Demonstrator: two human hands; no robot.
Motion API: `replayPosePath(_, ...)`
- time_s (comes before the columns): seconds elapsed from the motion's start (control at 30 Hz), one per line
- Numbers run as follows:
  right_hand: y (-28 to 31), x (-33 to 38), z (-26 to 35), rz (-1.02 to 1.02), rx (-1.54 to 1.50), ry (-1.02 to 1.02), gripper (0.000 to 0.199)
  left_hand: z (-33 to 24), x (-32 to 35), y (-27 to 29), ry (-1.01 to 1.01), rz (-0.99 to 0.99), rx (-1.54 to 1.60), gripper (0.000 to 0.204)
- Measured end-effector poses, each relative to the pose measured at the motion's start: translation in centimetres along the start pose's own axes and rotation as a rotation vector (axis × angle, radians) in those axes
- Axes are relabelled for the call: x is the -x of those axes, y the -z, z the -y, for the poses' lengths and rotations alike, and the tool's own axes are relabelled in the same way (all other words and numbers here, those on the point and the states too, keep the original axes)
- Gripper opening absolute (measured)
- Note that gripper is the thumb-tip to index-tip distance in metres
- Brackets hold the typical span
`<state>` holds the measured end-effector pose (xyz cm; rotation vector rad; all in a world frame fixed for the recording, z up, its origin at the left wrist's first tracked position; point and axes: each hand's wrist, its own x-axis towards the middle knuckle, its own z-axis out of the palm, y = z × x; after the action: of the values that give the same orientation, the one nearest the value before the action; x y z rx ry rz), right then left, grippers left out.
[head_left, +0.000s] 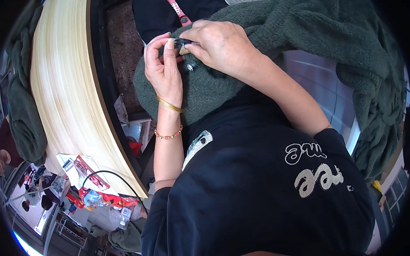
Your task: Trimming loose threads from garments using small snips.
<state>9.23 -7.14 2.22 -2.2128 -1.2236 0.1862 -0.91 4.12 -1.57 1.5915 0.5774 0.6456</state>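
Observation:
Dark green fleece fabric (202, 87) is draped over my lap, and both hands work just above it. My left hand (164, 65) pinches one end of a small black piece (182, 43) between thumb and fingertips. From the other side my right hand (226, 45) comes in with bent fingers and grips the same piece, so its exact kind is mostly hidden. Just below the fingertips, a small shiny dark thing (190, 66) lies against the fleece. A pink strap-like thing (176, 8) with pale marks reaches toward my right knuckles from above.
A wood-grain table (66, 78) curves along my left, with more green fabric (23, 103) over its far edge. At its near end sit a red-and-white packet (88, 171), a black cable (117, 173) and red plastic bags (116, 200). Another person's hand (4, 156) shows at far left.

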Motion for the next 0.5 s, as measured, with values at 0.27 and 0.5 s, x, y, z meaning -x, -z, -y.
replayPosePath(0.27, -0.2, 0.4, 0.1, 0.048, 0.044, -0.024, 0.017, 0.1, 0.8, 0.1, -0.016, 0.002, 0.014, 0.013)
replayPosePath(0.5, 1.1, 0.3, -2.6, -0.143, -0.103, -0.017, 0.023, -1.2, 0.9, 0.2, -0.203, 0.02, -0.178, 0.018)
